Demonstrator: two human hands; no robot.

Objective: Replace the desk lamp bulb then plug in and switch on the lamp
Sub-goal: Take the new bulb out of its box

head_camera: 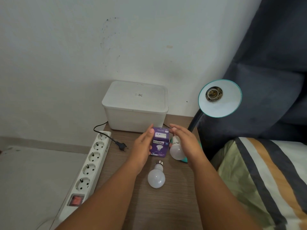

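Both hands at bulb box [159, 146].
Left hand [143, 146] flat-fingered against it; right hand [186, 143] cups marked bulb [176, 151] (fingers curved round it).

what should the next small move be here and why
Probably set the purple box aside and lift one bulb toward the lamp shade. Its socket is empty and the plug lies unplugged beside the power strip, so fitting likely comes first. A marked bulb sits by the right hand, and another bulb lies on the desk. I cannot tell which is new.
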